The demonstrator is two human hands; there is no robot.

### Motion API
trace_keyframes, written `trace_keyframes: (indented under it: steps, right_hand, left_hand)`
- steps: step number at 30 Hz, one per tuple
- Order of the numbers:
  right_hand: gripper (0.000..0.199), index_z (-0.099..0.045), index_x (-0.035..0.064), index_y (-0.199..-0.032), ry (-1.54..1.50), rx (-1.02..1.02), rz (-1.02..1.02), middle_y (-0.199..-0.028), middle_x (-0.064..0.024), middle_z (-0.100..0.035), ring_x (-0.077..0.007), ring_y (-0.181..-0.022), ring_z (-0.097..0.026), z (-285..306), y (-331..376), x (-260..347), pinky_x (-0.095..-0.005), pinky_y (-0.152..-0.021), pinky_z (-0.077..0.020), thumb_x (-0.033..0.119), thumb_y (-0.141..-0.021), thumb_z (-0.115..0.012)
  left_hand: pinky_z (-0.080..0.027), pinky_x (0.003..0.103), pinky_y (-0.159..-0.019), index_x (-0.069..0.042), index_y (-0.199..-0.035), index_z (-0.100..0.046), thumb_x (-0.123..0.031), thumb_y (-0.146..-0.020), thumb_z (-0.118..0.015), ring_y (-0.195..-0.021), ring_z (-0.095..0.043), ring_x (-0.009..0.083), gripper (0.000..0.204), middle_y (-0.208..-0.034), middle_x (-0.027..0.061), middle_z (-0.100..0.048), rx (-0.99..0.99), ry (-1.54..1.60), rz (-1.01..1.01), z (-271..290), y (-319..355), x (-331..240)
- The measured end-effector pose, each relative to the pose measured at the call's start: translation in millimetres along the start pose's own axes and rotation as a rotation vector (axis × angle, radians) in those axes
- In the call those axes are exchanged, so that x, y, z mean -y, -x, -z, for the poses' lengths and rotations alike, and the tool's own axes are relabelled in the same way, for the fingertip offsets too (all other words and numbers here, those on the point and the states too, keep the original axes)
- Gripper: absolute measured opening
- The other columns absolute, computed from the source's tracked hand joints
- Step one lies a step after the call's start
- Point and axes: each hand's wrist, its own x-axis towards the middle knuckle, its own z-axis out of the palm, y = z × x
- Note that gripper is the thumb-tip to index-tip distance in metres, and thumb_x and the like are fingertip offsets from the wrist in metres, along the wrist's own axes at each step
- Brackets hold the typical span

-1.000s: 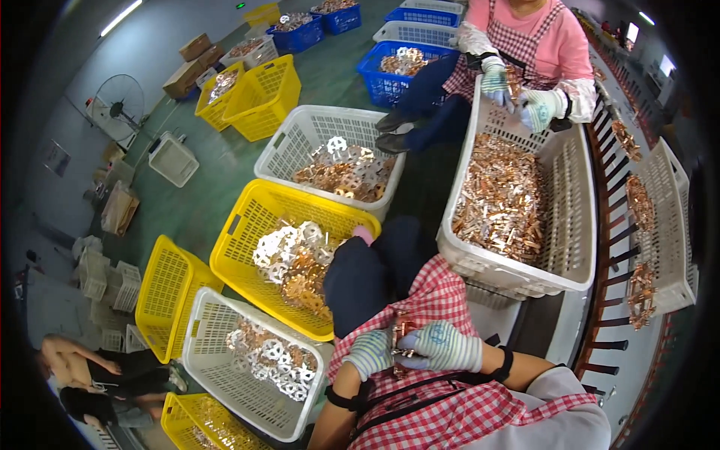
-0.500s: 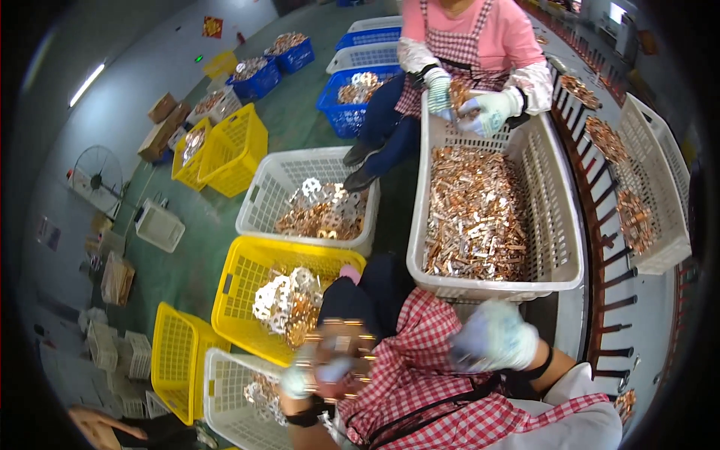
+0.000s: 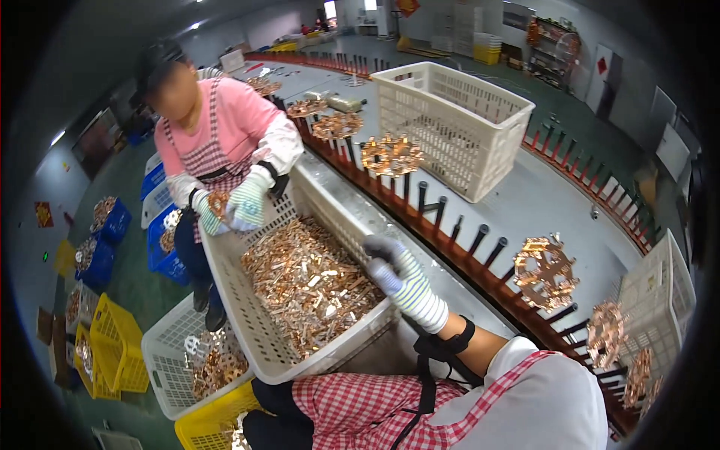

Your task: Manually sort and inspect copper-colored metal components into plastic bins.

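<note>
My right hand (image 3: pixel 405 281), in a striped glove with grey-blue fingers, hovers by the right rim of a large off-white crate (image 3: pixel 341 341). Its fingers are apart, with nothing seen between them. Small copper-coloured metal pieces (image 3: pixel 307 285) heap inside this crate. Past my hand runs a rail of upright black pegs (image 3: pixel 478 238), several of which carry stacks of flat, cut-out copper plates, such as one stack (image 3: pixel 545 274) to the right of my hand. My left hand is out of the picture.
Across the crate, a co-worker's gloved hands (image 3: pixel 244 202) hold a copper plate (image 3: pixel 218 204). A tall off-white crate (image 3: pixel 442 120) stands beyond the rail, another (image 3: pixel 660 300) at far right. Lower left are a white basket (image 3: pixel 161 345) of plates and a yellow basket (image 3: pixel 199 431).
The view has swung right and up toward the peg rail. My left hand, which held a copper plate, has left the picture. My right hand has moved to the crate's right rim.
</note>
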Motion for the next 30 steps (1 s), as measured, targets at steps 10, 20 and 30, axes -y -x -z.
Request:
trace_keyframes:
  steps: [10,20,30]
  right_hand:
    - [0.068,-0.046,0.0042,-0.12,-0.715,-0.73,-0.158,-0.094,-0.0065,-0.057,-0.0188,-0.079,-0.058,57,12,-34,-0.0332,-0.072,-0.0511,0.063,-0.088,-0.052]
    - [0.052,-0.057,0.0117,-0.117,-0.569,-0.892,-0.135,-0.104,-0.0006,-0.061,-0.0129,-0.085,-0.059,94,19,-22,-0.0305,-0.064,-0.0509,0.056,-0.091,-0.052]
    - [0.046,-0.045,0.004,-0.131,-0.287,0.403,-0.384,-0.113,-0.0056,-0.058,-0.0161,-0.095,-0.057,-20,67,38,-0.0327,-0.083,-0.0499,0.034,-0.098,-0.052]
  left_hand:
    - [-0.041,0.039,-0.099,0.001,-0.136,-0.042,-0.031,-0.095,-0.053,-0.113,-0.051,0.0282,0.053,-0.127,0.0163,-0.049,-0.357,-0.273,-0.312,347,37,52]
    - [-0.052,0.029,-0.072,0.001,-0.137,-0.039,-0.032,-0.095,-0.054,-0.078,-0.061,0.0187,0.056,-0.098,0.0108,-0.06,-0.049,-0.404,-0.162,286,40,80]
    - [-0.048,0.038,-0.095,0.001,-0.14,-0.032,-0.01,-0.087,-0.056,-0.107,-0.061,0.0308,0.06,-0.122,0.0175,-0.058,0.098,-0.44,-0.297,276,96,98]
